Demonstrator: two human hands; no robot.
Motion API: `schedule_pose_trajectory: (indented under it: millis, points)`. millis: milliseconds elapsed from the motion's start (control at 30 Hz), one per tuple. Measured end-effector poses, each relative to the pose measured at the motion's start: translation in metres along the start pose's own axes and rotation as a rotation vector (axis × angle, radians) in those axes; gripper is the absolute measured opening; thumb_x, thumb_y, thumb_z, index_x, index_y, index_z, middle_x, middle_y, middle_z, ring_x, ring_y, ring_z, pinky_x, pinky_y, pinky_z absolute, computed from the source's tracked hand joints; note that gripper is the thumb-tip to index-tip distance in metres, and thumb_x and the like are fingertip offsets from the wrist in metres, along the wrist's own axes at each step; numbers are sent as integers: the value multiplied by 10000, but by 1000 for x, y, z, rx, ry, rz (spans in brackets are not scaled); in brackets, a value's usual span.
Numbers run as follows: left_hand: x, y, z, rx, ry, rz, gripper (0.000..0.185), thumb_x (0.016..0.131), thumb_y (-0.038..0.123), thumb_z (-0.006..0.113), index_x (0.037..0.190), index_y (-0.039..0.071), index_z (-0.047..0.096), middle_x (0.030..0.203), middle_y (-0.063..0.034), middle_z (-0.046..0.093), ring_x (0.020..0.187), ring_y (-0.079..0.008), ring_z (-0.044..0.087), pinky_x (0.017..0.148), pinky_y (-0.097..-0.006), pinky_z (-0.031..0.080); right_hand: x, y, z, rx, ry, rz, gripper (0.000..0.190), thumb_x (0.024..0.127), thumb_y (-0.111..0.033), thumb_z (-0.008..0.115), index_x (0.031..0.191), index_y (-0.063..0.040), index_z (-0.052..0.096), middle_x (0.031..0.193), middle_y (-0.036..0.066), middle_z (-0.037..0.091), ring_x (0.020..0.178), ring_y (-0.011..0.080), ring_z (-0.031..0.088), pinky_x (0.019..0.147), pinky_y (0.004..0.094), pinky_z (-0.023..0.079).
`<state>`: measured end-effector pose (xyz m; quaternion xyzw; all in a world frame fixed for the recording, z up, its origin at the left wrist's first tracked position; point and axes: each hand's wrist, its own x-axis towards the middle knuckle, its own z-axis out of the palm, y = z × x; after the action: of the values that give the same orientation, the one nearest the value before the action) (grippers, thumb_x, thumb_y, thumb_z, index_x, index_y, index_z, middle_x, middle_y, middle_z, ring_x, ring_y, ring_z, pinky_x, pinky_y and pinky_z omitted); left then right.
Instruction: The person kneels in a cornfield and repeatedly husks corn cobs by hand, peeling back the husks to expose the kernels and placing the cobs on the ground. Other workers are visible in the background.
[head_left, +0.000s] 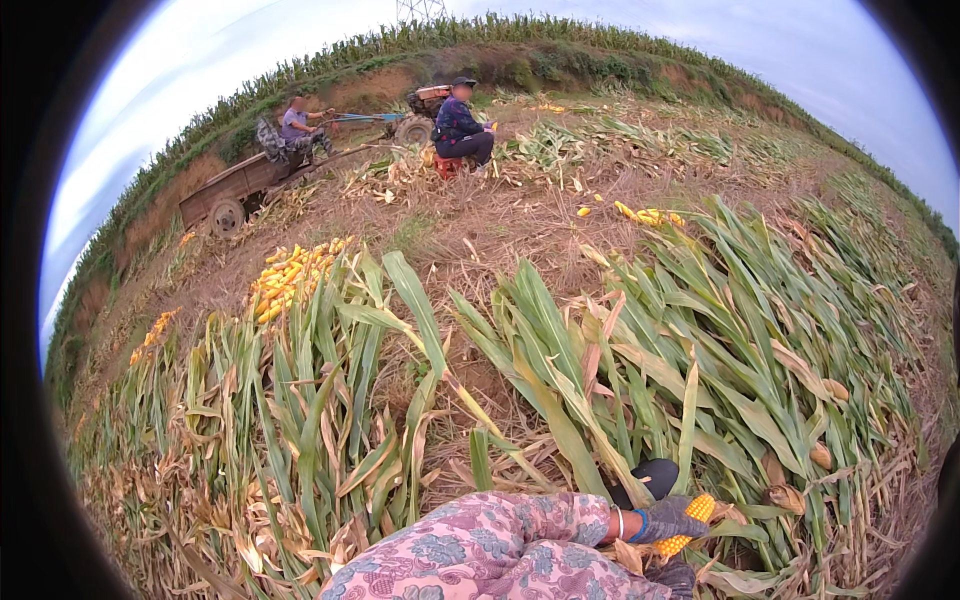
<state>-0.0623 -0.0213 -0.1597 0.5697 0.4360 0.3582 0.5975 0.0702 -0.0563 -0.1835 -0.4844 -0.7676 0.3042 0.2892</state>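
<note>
My left hand (666, 519), in a grey knit glove with a blue cuff, is closed around yellow corn. Bare kernels of a corn ear (701, 508) show above and below its fingers; whether this is one ear or two I cannot tell. Just below, at the picture's bottom edge, my right hand (673, 576) is partly visible in a dark grey glove. A dry husk (628, 556) hangs beside the ear, between the two hands. My patterned pink sleeve (555, 517) covers the left arm. Cut corn stalks (750, 375) with green leaves lie around my dark shoe (657, 476).
A heap of husked corn ears (289, 277) lies left, with a smaller pile (651, 217) ahead. One person (461, 124) sits on a red stool (448, 166). Behind, another person (296, 127) sits on a trailer (232, 184) hitched to a walking tractor (420, 116). Stalks (300, 390) cover the left ground.
</note>
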Motion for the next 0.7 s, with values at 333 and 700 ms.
schedule_pose_trajectory:
  millis: [333, 700]
  points:
    - [13, 6, -9, 414, 552, 252, 577, 850, 379, 713, 1201, -28, 504, 978, -223, 627, 899, -382, 624, 796, -453, 497, -6, -5, 9, 24, -39, -53, 515, 856, -168, 691, 1309, 10, 524, 1154, 145, 641, 1036, 261, 639, 927, 360, 490]
    - [-28, 53, 13, 156, 387, 254, 699, 836, 365, 754, 1354, 16, 439, 1109, -181, 649, 1000, -325, 663, 857, -401, 526, -35, 50, -10, 33, 133, 140, 545, 851, -191, 701, 1328, -14, 507, 1197, 149, 614, 1068, 260, 619, 927, 379, 496]
